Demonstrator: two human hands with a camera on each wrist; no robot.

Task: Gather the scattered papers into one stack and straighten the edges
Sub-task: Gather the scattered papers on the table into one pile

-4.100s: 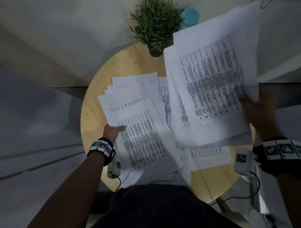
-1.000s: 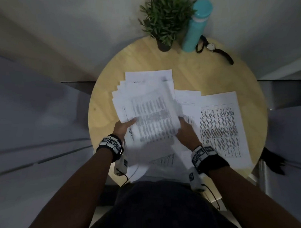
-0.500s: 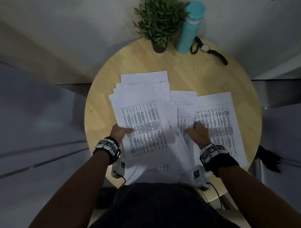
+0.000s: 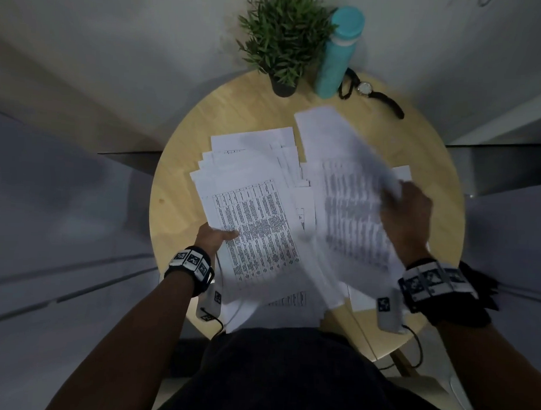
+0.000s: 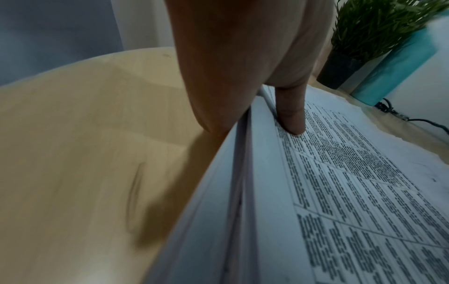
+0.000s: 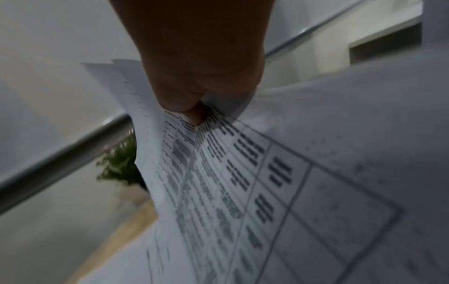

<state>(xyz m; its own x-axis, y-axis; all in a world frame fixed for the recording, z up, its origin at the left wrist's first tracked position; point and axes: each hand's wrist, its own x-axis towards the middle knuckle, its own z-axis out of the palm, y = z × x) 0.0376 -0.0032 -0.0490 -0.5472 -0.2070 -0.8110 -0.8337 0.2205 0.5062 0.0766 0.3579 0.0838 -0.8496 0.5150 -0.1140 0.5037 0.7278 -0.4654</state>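
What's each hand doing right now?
Left hand: grips the edge of the fanned pile, thumb on top.
Right hand: pinches a lifted printed sheet.

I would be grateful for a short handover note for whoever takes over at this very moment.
Left hand: pinches the near-left edge of the fanned pile, thumb on top.
Right hand: grips lifted sheets, blurred, above the table.
Done: most papers lie in the pile, edges uneven.
Left: lay the sheets on it, collect strays at the right, square the edges.
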